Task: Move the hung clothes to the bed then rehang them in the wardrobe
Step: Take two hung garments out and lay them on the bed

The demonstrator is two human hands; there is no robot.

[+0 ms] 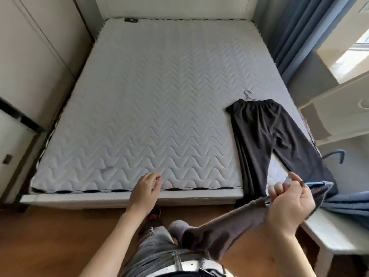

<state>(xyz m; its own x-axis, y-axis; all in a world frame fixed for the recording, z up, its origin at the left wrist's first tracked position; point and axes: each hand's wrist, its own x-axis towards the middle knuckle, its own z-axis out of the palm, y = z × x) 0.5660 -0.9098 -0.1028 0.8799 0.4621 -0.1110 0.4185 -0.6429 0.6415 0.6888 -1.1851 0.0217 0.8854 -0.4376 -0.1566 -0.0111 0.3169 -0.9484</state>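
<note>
Meanwhile, dark trousers (pixel 265 136) lie on the bed (pixel 149 108) as the right hand (pixel 289 202) grips a grey garment (pixel 229 226) and the left hand (pixel 144 191) hovers, fingers loosely open and empty.

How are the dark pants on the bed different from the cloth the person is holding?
The dark pants lie spread flat on the mattress; the grey garment hangs in the air, bunched in the right hand. The pants look darker, the held garment paler grey. The pants show a metal hanger; the held one's hanger looks blue. Both are clothes on hangers.
</note>
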